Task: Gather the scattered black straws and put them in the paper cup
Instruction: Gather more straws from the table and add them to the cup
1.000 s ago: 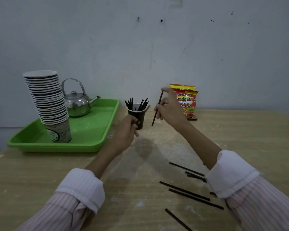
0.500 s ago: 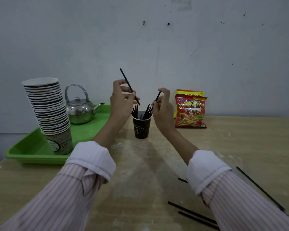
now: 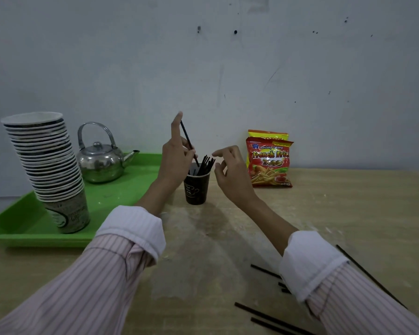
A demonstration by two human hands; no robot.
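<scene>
One thin straw [image 3: 186, 135], pinched by left hand [image 3: 177, 160], over tapered paper cup [image 3: 197, 189].

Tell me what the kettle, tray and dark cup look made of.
Kettle: polished metal, likely steel; mirror reflections on its body.
Tray: probably plastic; even green, moulded rim.
Cup: probably paper; matte dark, printed logo.

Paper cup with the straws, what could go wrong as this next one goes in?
Neither hand grips the paper cup; the left hand poking its straw among the leaning straws could tip it. The right sleeve overlaps the loose straws and may drag them.
</scene>
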